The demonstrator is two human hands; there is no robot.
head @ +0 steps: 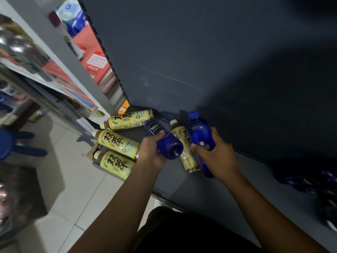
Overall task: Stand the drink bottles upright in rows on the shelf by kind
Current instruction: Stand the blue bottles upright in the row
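Note:
My left hand (151,154) grips a dark blue soda bottle (164,141), tilted with its base toward me. A second blue bottle (199,132) with a blue cap is in the grip of my right hand (215,154), leaning on the dark shelf (200,189). Between my hands lies a yellow-labelled tea bottle (186,152) on its side. Three more yellow tea bottles lie flat at the shelf's left end: one at the back (127,119), one in the middle (116,143), one nearest the edge (114,164).
The shelf's dark back panel (200,61) rises behind the bottles. More blue bottles (306,181) lie in shadow at the right. A neighbouring white shelf unit (73,70) with red packs stands to the left. A tiled floor (73,189) and a cardboard piece lie below.

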